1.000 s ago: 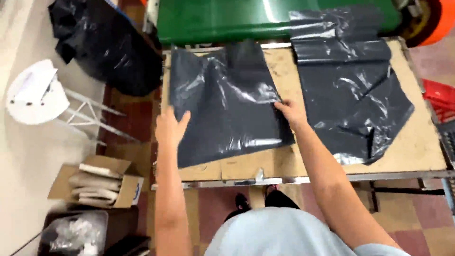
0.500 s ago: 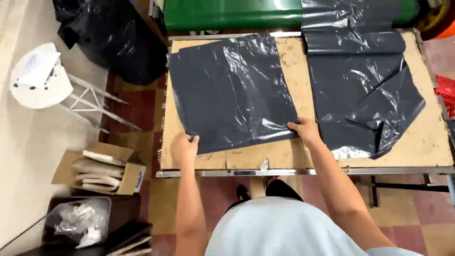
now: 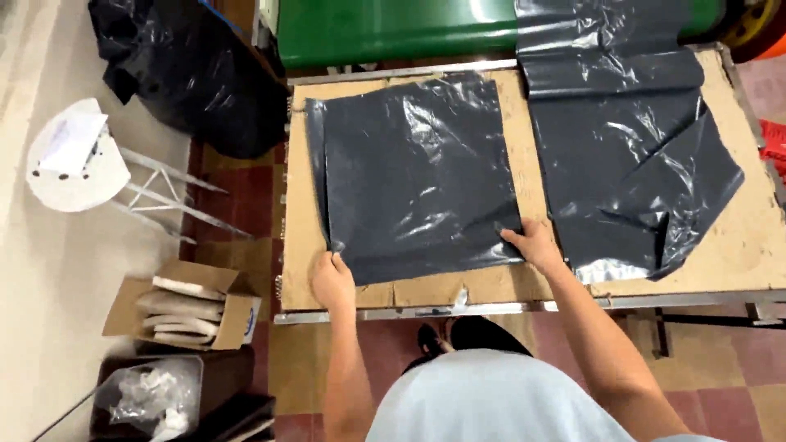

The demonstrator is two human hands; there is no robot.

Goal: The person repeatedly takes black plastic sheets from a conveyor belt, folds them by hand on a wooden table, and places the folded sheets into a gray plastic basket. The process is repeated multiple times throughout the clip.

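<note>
Both hands have slid down to the near corners of the dark plastic sheet (image 3: 417,176), now spread flat: left hand (image 3: 333,282) pinching at seven o'clock, right hand (image 3: 536,245) pressing flat-fingered at five

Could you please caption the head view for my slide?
Both hands, left and right, pin the near corners of a dark plastic bag flat on a worktable.

Two dark plastic sheets (image 3: 417,176) (image 3: 630,155) lie on one cardboard-topped table (image 3: 737,254) (both glossy), with one white stool (image 3: 74,160) and one open cardboard box (image 3: 184,307) beside it.
</note>
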